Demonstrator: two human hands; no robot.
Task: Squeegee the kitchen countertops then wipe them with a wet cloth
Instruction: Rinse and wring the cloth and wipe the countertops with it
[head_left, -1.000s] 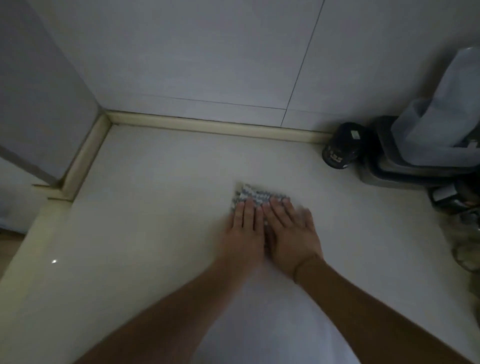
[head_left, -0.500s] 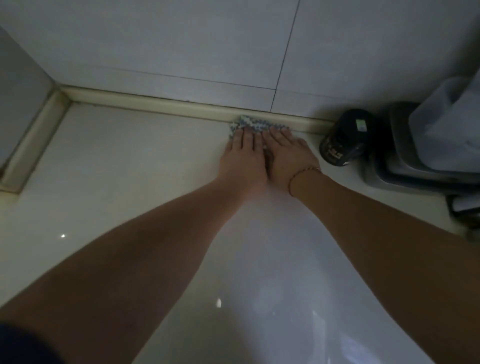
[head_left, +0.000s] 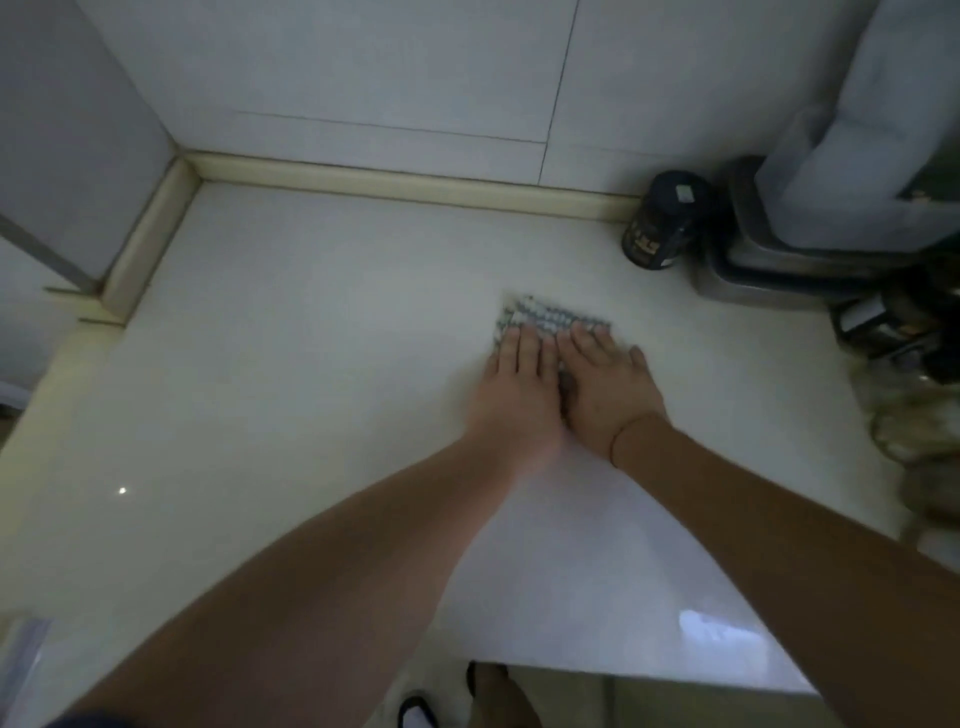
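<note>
Both hands, left and right, lay flat side by side, fingers straight, pressing the cloth onto the counter, well apart from the jar.

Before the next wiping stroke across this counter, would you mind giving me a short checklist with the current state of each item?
1. Both hands on the cloth: ok; left hand and right hand press it flat, side by side.
2. Cloth flat on the countertop: ok.
3. Path to the left free: ok.
4. Room on the right: not ok; the dark jar and metal tray stand close by.
5. Cloth wet enough: cannot tell.
</note>
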